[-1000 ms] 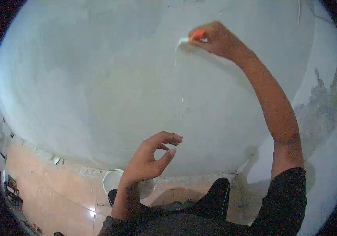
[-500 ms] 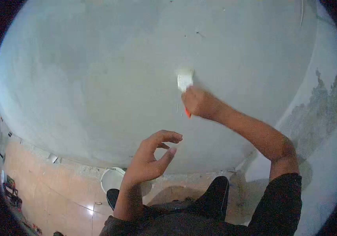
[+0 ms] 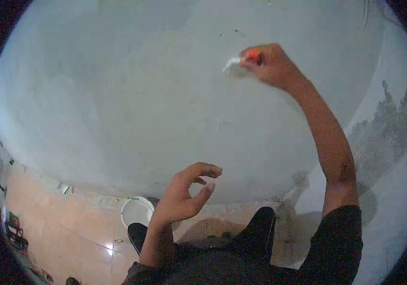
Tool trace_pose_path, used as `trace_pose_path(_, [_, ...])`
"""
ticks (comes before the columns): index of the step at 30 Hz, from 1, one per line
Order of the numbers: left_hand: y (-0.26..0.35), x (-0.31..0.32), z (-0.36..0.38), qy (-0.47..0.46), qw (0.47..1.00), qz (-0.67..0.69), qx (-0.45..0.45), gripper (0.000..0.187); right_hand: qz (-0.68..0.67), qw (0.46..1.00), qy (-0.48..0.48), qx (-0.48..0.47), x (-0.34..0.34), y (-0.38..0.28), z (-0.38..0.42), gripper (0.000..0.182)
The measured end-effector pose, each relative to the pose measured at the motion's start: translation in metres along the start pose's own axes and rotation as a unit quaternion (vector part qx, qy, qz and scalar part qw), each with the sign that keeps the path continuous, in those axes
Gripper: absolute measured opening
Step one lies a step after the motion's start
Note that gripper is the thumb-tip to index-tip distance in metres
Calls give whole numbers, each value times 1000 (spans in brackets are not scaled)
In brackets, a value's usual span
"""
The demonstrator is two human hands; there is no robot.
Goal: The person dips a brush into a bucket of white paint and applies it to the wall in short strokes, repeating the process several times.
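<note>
My right hand (image 3: 274, 66) is wrapped around a paintbrush (image 3: 236, 70) high up at the wall. Its pale, paint-wet bristles point left and slightly down at the wall, and part of an orange handle (image 3: 253, 55) shows between my fingers. Whether the bristles press on the wall here is hard to tell. The wall (image 3: 165, 95) is grey-white with uneven coats and thin drips below the brush. My left hand (image 3: 186, 194) hangs in front of the lower wall, holding nothing, with its fingers curved and the thumb apart.
A white bucket (image 3: 137, 212) stands on the tiled floor (image 3: 84, 228) by the wall's foot, left of my legs. On the right, a side wall has a rough grey patch (image 3: 388, 130). Dark clutter (image 3: 14, 228) lies at the far left.
My right hand has moved up and slightly right with the paintbrush, whose bristles have turned from pointing up to pointing left. Drips now show where the hand was. My left hand has barely shifted.
</note>
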State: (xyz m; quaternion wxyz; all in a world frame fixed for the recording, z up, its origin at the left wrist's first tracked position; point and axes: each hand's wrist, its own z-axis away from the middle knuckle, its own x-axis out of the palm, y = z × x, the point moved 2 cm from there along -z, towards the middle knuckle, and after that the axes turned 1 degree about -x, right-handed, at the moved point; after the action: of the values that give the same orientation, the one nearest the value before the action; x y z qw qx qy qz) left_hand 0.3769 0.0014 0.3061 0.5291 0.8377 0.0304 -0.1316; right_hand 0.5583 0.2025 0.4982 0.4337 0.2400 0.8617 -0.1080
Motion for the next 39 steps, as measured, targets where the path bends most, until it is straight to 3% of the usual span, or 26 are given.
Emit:
trace_pose_path(2, [3, 4, -2, -8, 1000, 8, 1, 28, 36, 997, 46, -42, -14, -4, -3, 19])
trace_pose_path(4, [8, 7, -2, -3, 1000, 9, -11, 28, 111, 975, 102, -163, -18, -12, 1, 16])
trace_pose_path(6, [-8, 2, 6, 2, 1000, 10, -20, 27, 146, 972, 71, -171, 11, -26, 23, 18])
trace_pose_path(8, [0, 4, 1, 1, 999, 24, -23, 27, 260, 930, 71, -249, 35, -22, 46, 22])
trace_pose_path(10, [-10, 6, 3, -1, 999, 26, -18, 28, 382, 893, 67, -227, 83, -24, 74, 27])
trace_pose_path(14, [-15, 12, 3, -12, 999, 11, -27, 28, 436, 863, 60, -248, 173, 0, 136, 27])
trace_pose_path(18, [-21, 18, 1, -23, 999, 15, -22, 28, 462, 844, 55, -266, 206, -2, 170, 26])
trace_pose_path(22, [-19, 9, -35, -23, 998, 26, -46, 28, 402, 878, -28, -257, 233, 16, 166, 24])
trace_pose_path(24, [-23, 1, -49, -22, 998, 34, -54, 28, 425, 859, -63, -278, 235, 12, 160, 25])
trace_pose_path(26, [-25, 4, -45, -27, 998, 31, -52, 29, 210, 931, -110, -279, 236, 8, 164, 18])
trace_pose_path(27, [-27, 11, -30, -35, 998, 18, -46, 29, -75, 978, -173, -92, 220, -5, 168, 13])
trace_pose_path(30, [-30, 15, -22, -42, 999, 16, -28, 32, -117, 988, -93, -26, 214, 15, 149, 12])
trace_pose_path(32, [-26, 13, -25, -44, 999, 16, -29, 33, -57, 994, -86, 31, 175, 23, 105, 11])
trace_pose_path(34, [-25, 12, -27, -42, 998, 15, -46, 30, -113, 993, -9, 44, 145, 27, 71, 8])
trace_pose_path(39, [-19, 11, -17, -50, 998, 4, -45, 30, -18, 994, 96, -57, 92, 3, 41, 13])
